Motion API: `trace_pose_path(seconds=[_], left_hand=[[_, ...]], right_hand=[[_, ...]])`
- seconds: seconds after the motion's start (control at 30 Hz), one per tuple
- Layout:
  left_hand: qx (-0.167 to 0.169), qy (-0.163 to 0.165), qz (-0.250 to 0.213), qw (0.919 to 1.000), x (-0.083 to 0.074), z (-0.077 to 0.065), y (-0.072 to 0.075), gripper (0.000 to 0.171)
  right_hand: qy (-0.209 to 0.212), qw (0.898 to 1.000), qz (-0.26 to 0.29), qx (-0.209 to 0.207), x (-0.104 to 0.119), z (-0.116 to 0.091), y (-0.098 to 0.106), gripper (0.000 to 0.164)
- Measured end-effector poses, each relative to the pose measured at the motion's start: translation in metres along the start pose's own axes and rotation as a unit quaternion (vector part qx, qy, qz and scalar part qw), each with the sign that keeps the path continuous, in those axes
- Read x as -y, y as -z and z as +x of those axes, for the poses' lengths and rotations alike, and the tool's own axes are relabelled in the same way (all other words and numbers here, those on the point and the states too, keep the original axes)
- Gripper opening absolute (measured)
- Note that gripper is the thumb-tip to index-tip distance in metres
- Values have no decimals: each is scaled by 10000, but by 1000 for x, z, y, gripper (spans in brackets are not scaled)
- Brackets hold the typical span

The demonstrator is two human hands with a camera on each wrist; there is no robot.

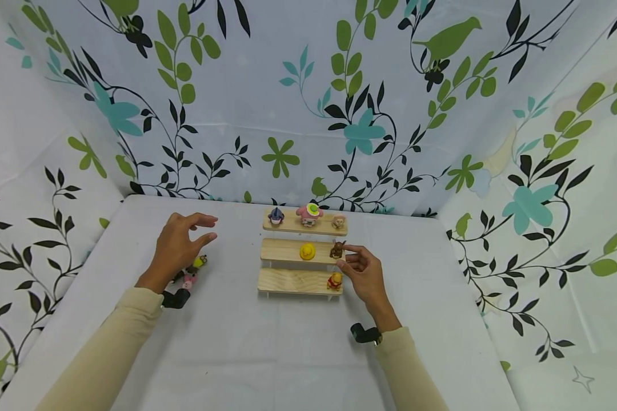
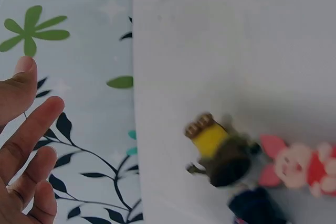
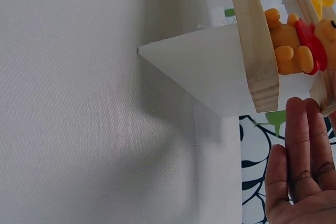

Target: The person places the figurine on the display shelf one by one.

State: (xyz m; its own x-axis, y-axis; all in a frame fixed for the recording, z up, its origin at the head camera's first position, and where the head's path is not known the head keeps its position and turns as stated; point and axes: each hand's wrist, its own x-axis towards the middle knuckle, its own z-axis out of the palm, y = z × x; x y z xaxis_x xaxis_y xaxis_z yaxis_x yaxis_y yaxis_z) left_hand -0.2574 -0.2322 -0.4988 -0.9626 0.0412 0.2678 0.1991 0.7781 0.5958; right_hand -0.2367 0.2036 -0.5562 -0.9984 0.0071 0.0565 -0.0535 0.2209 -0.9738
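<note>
A three-step wooden display shelf stands on the table. My right hand is at its right side, index fingertip beside a dark brown figurine at the end of the middle step and thumb tip at the board's edge. Other fingers extend near the step ends in the right wrist view. Below sits a yellow bear figurine in a red shirt. My left hand hovers at the left, thumb and index finger apart with nothing between them. Beneath it lie a pink pig figurine, a yellow-and-dark figurine and a dark blue one.
On the top step stand a blue-grey figurine, a pink one with a green-and-yellow top, and a small tan one. A yellow figurine sits mid-step. Leaf-patterned cloth rises behind the white table.
</note>
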Motion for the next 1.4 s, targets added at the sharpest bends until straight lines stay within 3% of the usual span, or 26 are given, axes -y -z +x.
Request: trace_pose_path(seconds=[0.47,0.63,1.1,1.4], left_hand=[[109,401,545,9976,45,-25,-8,37],[174,295,772,9964,55,-30,-14,36],[420,465,1081,9922,58,-36,-20,29],[825,625,1321,9858,61,-36,-18,27]], right_hand=[[60,10000,46,-4,0,-1,0,41],[52,10000,69,-36,0,-1,0,41],[-17,10000,6,-29,0,-1,0,42],[35,10000,87,-11,2,-2,0,41]])
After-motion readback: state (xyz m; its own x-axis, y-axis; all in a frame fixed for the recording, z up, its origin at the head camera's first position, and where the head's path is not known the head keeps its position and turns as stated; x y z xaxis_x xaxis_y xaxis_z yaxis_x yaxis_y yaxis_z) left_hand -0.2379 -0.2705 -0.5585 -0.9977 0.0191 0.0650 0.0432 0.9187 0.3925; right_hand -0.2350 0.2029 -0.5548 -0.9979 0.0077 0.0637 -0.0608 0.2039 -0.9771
